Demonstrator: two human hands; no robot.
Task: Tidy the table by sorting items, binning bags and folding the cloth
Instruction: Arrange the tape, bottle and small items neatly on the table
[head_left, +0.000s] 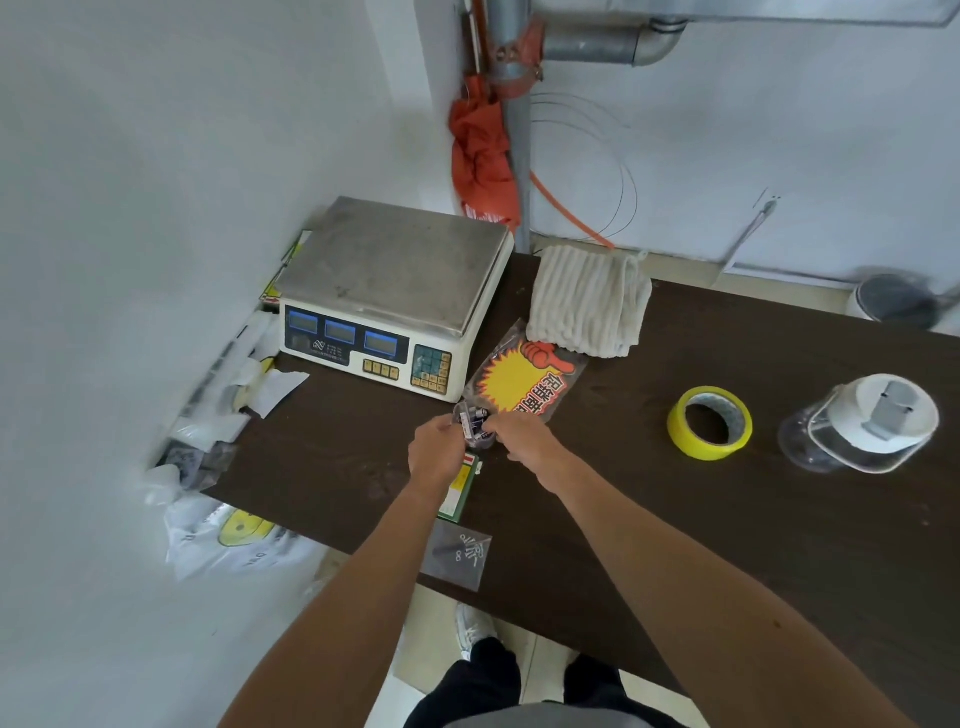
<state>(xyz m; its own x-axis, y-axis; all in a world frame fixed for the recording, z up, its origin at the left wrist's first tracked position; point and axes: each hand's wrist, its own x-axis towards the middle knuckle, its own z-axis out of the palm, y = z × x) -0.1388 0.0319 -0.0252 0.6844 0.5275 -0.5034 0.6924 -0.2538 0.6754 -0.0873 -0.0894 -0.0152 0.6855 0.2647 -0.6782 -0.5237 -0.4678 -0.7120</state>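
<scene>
Together, the left hand (435, 452) and right hand (522, 436) pinch a small clear bag (475, 423) of dark pieces over the bench (675, 519), just before the scale (395, 291). Both hands grip it from opposite sides. The white cloth (589, 301) lies beside the scale.

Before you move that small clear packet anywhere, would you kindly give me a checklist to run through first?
1. Grip: left hand and right hand both pinch the small clear packet: ok.
2. Packet closed: cannot tell.
3. White cloth folded, beside the scale: ok.
4. Bin located: only a blurred round object past the table's far edge: cannot tell.
5. Screw bag sorted: it lies loose near the table's front edge: not ok.
6. Yellow tape roll apart from the hands: ok.
</scene>
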